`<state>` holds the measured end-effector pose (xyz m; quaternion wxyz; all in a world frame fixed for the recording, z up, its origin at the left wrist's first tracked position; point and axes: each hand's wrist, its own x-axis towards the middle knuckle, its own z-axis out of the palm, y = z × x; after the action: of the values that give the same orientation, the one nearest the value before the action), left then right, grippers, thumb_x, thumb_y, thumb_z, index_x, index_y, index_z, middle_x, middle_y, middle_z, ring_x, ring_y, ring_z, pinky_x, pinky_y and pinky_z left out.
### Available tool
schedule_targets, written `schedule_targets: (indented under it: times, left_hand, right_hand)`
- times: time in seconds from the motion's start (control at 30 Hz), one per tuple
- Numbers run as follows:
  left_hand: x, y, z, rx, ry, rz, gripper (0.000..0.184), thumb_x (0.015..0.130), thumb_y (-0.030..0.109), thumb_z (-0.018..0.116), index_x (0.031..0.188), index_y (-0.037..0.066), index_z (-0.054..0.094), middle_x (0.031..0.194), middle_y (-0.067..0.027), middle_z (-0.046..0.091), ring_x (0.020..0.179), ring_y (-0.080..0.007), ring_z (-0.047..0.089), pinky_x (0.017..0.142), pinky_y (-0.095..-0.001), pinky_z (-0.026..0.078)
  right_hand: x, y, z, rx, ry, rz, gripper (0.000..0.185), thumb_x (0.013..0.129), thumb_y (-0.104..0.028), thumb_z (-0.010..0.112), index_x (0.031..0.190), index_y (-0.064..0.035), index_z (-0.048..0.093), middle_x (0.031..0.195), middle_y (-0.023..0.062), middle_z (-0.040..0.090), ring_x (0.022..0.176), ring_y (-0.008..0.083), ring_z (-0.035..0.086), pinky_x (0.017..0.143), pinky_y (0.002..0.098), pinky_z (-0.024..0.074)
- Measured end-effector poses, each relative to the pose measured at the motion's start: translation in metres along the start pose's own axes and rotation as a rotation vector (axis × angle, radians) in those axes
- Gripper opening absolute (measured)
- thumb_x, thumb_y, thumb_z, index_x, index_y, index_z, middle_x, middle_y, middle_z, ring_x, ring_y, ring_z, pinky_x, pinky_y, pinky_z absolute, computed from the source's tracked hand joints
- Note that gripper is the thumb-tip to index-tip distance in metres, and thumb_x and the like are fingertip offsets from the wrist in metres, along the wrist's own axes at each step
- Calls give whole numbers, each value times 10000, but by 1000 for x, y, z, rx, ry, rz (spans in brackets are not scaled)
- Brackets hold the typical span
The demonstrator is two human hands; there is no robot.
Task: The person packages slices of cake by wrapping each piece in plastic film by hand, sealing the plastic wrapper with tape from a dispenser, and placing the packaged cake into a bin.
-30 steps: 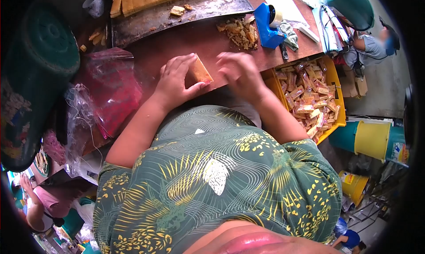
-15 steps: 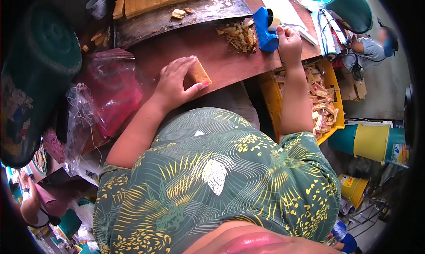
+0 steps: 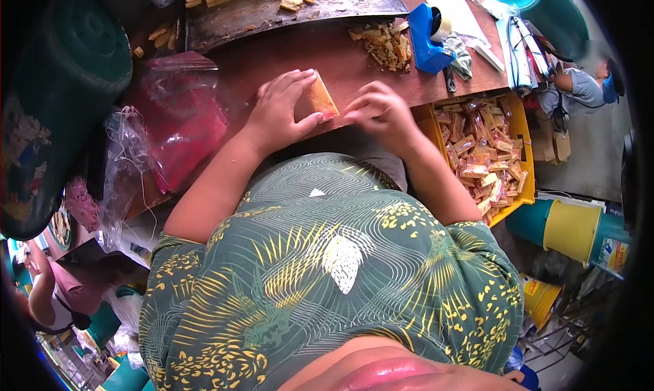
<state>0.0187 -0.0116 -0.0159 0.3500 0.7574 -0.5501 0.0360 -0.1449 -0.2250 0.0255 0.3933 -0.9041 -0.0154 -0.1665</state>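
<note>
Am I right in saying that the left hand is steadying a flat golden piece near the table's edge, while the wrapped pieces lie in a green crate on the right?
Not quite: the head view shows that the crate is yellow. The wrapped pieces do lie in it, and the left hand does steady the golden piece.

The table (image 3: 272, 56) looks like smooth reddish-brown wood; the tray (image 3: 340, 4) is dark, stained metal. The tape dispenser (image 3: 426, 40) is glossy blue plastic, the crate (image 3: 526, 129) yellow plastic, the pink-red bag (image 3: 180, 112) shiny clear plastic, and the crumbs (image 3: 385, 45) rough.
</note>
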Motion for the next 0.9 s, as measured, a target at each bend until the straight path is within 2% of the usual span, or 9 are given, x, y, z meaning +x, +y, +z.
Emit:
schedule_targets:
  times: [0.07, 0.23, 0.37, 0.47, 0.53, 0.6, 0.73, 0.8, 0.9]
  left_hand:
    - [0, -2, 0, -12, -9, -3, 700, 863, 348, 787, 1464, 84, 545, 1525, -105, 541, 1437, -286, 475, 1196, -449, 318]
    - [1, 3, -4, -17, -54, -14, 674, 853, 226, 734, 1481, 93, 529, 1544, -100, 523, 1448, -288, 462, 1198, -458, 317]
    - [3, 4, -3, 9, -65, -32, 688, 837, 195, 714, 1491, 99, 522, 1546, -105, 518, 1444, -301, 463, 1195, -460, 322]
    - [0, 4, 1, 18, -1, -34, 611, 813, 194, 756, 1391, 103, 582, 1463, -113, 562, 1390, -315, 503, 1167, -453, 358]
    - [0, 7, -1, -6, 21, -68, 547, 798, 195, 789, 1308, 100, 615, 1410, -111, 586, 1364, -316, 520, 1145, -452, 380]
    - [1, 8, -2, 1, 22, -79, 504, 781, 202, 819, 1234, 102, 621, 1370, -105, 599, 1331, -313, 540, 1119, -456, 396]
    - [4, 9, -1, 43, 97, -46, 459, 777, 213, 843, 1167, 112, 623, 1322, -92, 620, 1276, -309, 568, 1077, -461, 416]
    - [4, 8, 0, -7, 104, -31, 449, 779, 209, 848, 1158, 116, 625, 1283, -88, 632, 1243, -311, 582, 1070, -461, 420]
    - [2, 6, -2, -63, 96, -34, 453, 772, 201, 867, 1146, 115, 626, 1235, -84, 646, 1194, -314, 605, 1045, -451, 441]
  right_hand:
    - [2, 1, 28, 154, -59, 2, 147, 828, -141, 873, 898, -54, 776, 1023, 88, 656, 890, 239, 671, 798, 354, 579]
    - [42, 8, 28, 155, -84, 205, 509, 777, -165, 911, 1158, -31, 600, 982, 98, 652, 868, 219, 672, 740, 348, 576]
    - [58, 13, 28, -104, 79, 34, 447, 830, -180, 893, 1147, -51, 606, 965, 43, 634, 810, 141, 607, 725, 303, 543]
    - [56, 7, -18, -8, 342, 160, 372, 853, -222, 854, 1119, -58, 653, 1007, 80, 682, 845, 200, 673, 717, 362, 572]
    - [49, 44, -74, -113, 667, 83, 337, 930, -249, 783, 1157, -28, 669, 1000, 65, 678, 843, 184, 670, 698, 338, 562]
    - [35, 90, -133, -272, 900, 229, 327, 982, -267, 724, 1153, 10, 691, 1027, 70, 693, 845, 178, 673, 707, 305, 550]
    - [33, 98, -162, 114, 516, 970, 350, 1036, -387, 649, 1111, -68, 772, 1028, 5, 731, 914, 99, 605, 759, 349, 497]
    - [32, 116, -151, 245, 485, 789, 331, 1019, -381, 681, 1039, -67, 785, 1020, 9, 728, 913, 103, 591, 737, 337, 489]
    - [28, 118, -135, -169, 627, 474, 320, 991, -352, 715, 911, -49, 780, 992, 71, 720, 896, 183, 610, 773, 371, 495]
